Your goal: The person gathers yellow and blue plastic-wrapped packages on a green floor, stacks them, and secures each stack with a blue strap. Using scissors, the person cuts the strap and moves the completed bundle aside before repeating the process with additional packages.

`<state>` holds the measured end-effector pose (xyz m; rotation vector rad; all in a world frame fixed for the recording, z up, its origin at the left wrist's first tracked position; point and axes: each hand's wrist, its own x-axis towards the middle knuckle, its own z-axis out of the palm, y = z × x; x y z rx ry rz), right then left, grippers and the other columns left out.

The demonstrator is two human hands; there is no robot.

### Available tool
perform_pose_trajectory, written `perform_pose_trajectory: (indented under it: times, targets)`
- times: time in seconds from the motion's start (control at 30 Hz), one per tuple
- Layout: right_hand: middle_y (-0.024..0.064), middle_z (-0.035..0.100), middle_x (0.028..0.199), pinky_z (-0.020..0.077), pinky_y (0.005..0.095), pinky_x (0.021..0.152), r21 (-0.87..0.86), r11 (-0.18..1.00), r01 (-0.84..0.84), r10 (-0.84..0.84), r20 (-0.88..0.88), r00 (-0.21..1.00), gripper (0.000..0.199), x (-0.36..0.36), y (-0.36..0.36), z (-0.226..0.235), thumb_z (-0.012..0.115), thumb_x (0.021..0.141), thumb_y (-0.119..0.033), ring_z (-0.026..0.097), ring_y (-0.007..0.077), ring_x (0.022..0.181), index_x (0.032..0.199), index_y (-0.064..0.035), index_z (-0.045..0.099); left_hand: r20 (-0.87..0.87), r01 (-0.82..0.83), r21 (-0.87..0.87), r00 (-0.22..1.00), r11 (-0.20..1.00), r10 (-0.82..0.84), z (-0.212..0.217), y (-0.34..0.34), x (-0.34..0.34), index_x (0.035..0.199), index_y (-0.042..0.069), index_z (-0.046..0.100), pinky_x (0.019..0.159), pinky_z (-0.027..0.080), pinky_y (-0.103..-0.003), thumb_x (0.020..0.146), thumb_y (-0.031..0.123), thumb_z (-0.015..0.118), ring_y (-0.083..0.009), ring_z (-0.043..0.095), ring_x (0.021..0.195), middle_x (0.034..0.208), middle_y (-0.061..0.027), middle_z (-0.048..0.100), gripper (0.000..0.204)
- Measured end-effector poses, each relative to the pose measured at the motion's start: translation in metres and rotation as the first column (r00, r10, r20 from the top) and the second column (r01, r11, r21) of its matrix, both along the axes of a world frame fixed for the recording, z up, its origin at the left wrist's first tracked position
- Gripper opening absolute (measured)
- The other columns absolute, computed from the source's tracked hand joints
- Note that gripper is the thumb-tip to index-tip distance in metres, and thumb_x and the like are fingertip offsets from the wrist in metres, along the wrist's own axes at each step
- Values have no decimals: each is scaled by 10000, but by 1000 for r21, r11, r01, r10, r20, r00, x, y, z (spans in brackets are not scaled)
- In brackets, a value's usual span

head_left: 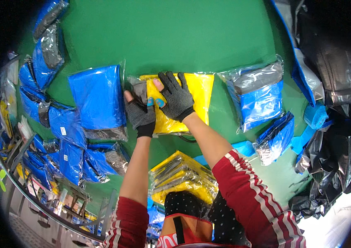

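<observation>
A folded yellow bundle [200, 101] with a grey part at its left lies in a clear plastic bag on the green tabletop. My left hand [141, 115], in a dark dotted glove with bare fingertip, holds the bundle's left edge. The thumb rests on the top, and the other fingers are partly hidden. Across the upper middle of the bundle lies my right hand [176, 98], gloved alike, its fingers stretched out and spread. Turquoise wraps show at both thumbs, close together.
A bagged blue bundle [97, 97] lies left of the yellow one, a blue-and-grey bundle [260, 94] to its right. Several blue packages [68, 128] line the left edge. Nearer me is a stack of yellow packages [179, 171]. Black sheeting [337, 153] and a turquoise roll [315, 116] are at right.
</observation>
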<state>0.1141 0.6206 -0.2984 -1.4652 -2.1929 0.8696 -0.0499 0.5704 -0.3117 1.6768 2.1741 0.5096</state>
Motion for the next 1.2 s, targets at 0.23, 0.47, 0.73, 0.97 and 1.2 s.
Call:
perform_pose_trajectory:
  times: [0.23, 0.47, 0.73, 0.97, 1.2]
  targets:
    - [273, 337, 1349, 240, 450, 1066, -217, 952, 216, -279, -324, 904, 745, 11, 0, 72, 555, 835, -340, 333, 434, 1235, 1408, -25, 197, 478, 86, -427, 867, 900, 144, 136, 6, -15, 1036, -14, 581, 665, 480, -282, 819, 119, 628, -121, 558, 721, 846, -35, 601, 259]
    - [106, 531, 1207, 450, 297, 862, -874, 470, -123, -783, -477, 399, 604, 85, -26, 125, 670, 822, -305, 523, 165, 1037, 1292, -20, 420, -243, 668, 26, 726, 744, -643, 209, -60, 70, 1162, 72, 520, 582, 370, -394, 781, 177, 596, -271, 498, 704, 764, -72, 509, 402]
    - [190, 541, 1178, 401, 378, 926, -489, 802, 344, -332, 113, 936, 563, 87, -6, 54, 640, 781, -201, 518, 307, 1089, 1261, 0, 424, 57, 329, 74, 941, 941, -333, 92, -28, 49, 1321, 5, 378, 1004, 322, -475, 815, 161, 560, -415, 437, 1148, 1248, -236, 470, 560]
    - [165, 408, 1350, 147, 598, 1052, 75, 996, 42, -60, 255, 965, 679, 16, 4, 31, 588, 758, -287, 344, 354, 1273, 1354, -71, 345, -10, 296, -135, 954, 946, -300, 29, 12, 44, 1377, 27, 244, 1073, 131, -581, 784, 199, 576, -437, 230, 1313, 1416, -245, 264, 701]
    - [166, 423, 1335, 174, 636, 1014, 80, 997, 19, -41, 277, 960, 712, 16, 1, 7, 601, 739, -325, 371, 368, 1248, 1358, -88, 340, -66, 308, -58, 948, 950, -311, 3, 5, 37, 1381, 55, 264, 1052, 204, -566, 810, 228, 552, -482, 256, 1282, 1411, -268, 262, 663]
